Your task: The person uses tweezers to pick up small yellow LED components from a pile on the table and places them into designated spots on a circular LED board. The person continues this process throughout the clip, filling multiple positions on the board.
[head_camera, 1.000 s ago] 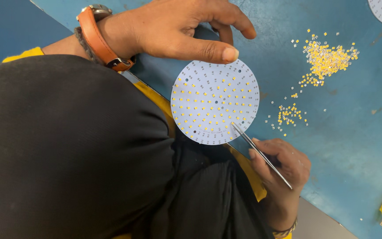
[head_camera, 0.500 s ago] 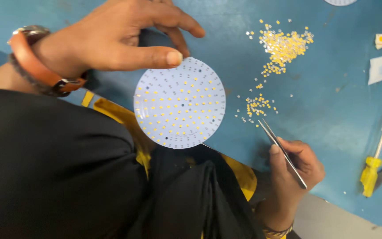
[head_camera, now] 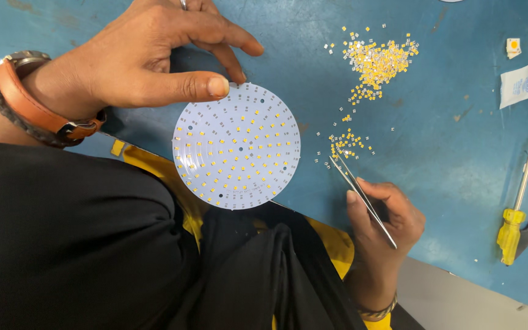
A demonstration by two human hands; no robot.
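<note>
My left hand pinches the far-left rim of the round board, which overhangs the table edge above my lap. Right of the board, my right hand holds tweezers whose tips point toward a small chip cluster. A larger chip heap lies behind it. A screwdriver lies far right.

Bright, even light falls from above, and the blue bench reads clearly with little glare. The left hand casts a soft dark shadow on the bench just below its fingers, in the upper middle of the frame. The round white board is sharp, with a faint sheen at its left side. The black clothing at lower left is dark and shows little detail. The right edge looks slightly soft.
</note>
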